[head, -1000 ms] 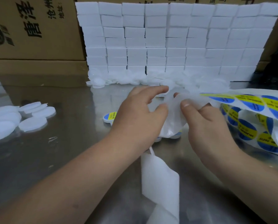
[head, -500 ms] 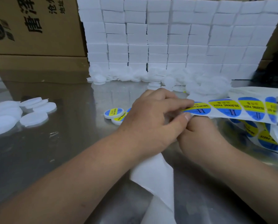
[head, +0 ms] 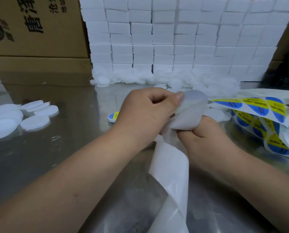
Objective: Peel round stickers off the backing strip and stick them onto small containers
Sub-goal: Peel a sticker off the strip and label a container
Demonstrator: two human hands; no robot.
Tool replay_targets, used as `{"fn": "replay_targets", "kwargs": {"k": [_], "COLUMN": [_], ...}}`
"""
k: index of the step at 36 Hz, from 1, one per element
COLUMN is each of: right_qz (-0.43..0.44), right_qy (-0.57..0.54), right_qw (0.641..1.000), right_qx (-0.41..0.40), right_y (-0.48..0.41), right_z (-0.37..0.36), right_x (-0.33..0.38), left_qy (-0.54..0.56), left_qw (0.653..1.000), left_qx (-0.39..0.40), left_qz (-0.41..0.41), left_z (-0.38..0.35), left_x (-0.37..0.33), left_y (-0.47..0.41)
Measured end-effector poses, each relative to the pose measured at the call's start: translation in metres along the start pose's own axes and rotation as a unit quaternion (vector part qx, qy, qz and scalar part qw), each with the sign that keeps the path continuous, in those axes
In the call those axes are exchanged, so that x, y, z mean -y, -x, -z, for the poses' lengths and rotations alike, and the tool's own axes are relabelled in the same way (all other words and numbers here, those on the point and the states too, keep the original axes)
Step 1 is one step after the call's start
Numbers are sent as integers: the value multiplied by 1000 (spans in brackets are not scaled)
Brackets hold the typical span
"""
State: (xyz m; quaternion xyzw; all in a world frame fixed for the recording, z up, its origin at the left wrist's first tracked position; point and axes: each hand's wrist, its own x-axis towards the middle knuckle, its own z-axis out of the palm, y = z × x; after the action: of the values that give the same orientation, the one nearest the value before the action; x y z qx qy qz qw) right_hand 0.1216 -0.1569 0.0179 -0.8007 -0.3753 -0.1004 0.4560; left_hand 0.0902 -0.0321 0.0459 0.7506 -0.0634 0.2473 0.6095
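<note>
Free room: bare steel surface at lower left. The right edge is crowded by stickers, the top walled off by stacked white boxes. Backing strip sits at centre and is cut off at the bottom edge. Left hand grip pinches its top fold. Right hand grip is curled round it below, fingertips hidden under paper. Labelled container is half hidden behind the left hand. White discs lie centre left, cardboard box upper left.
</note>
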Motion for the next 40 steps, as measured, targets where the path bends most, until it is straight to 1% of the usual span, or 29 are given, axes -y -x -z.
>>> {"fn": "replay_targets", "kwargs": {"k": [3, 5, 6, 7, 9, 10, 12, 14, 16, 18, 19, 23, 28, 31, 33, 35, 38, 40], "right_qz": [-12, -10, -7, -9, -27, -38, -46, -39, -27, -13, -2, -3, -3, 15, 14, 13, 7, 1], "right_qy": [-1, -22, -31, -43, -82, -105, -135, -154, -188, -228, -230, -196, -210, -218, -236, -239, -235, -216], "right_qw": [1000, 999, 999, 999, 996, 994, 990, 987, 980, 968, 967, 972, 950, 948, 948, 947, 944, 947], "right_qx": [14, 25, 28, 28, 16, 7, -3, 16, 62, 103, 113, 129, 231, 229, 213, 214, 233, 237], "right_y": [-1, -1, -1, -1, -1, -1, -2, -1, 0, 2, 2, 3, 6, 6, 6, 7, 8, 8], "right_z": [1, 1, 1, 0, 0, -1, -1, 1, 2, 2, 2, 2, 1, 0, 2, 3, 2, 1], "right_x": [-1, -1, -1, -1, -2, -2, -2, -1, 2, 5, 5, 1, 4, 7, 8, 8, 8, 9], "left_qy": [-28, -9, 14, 44, 103, 122, 113, 99, 109, 120, 128, 190, 204, 190, 194, 188, 162, 166], "left_qw": [992, 978, 973, 970, 971, 973, 977, 973, 965, 958, 955, 933, 916, 913, 901, 887, 885, 884], "left_qx": [-118, -200, -222, -225, -179, -137, -39, 41, 85, 110, 121, 180, 249, 256, 271, 301, 324, 333], "left_qz": [25, 52, 67, 83, 122, 141, 176, 203, 222, 235, 239, 247, 241, 257, 279, 294, 293, 283], "left_z": [2, 6, 9, 11, 10, 8, 3, 1, 3, 6, 7, 7, 10, 10, 8, 9, 10, 9], "left_x": [5, 5, 4, 3, 2, 2, 2, 2, 2, 2, 1, -2, -5, -2, -1, -1, -1, -1], "left_y": [-6, -12, -14, -17, -18, -16, -12, -9, -8, -7, -7, -7, -10, -10, -8, -7, -8, -7]}}
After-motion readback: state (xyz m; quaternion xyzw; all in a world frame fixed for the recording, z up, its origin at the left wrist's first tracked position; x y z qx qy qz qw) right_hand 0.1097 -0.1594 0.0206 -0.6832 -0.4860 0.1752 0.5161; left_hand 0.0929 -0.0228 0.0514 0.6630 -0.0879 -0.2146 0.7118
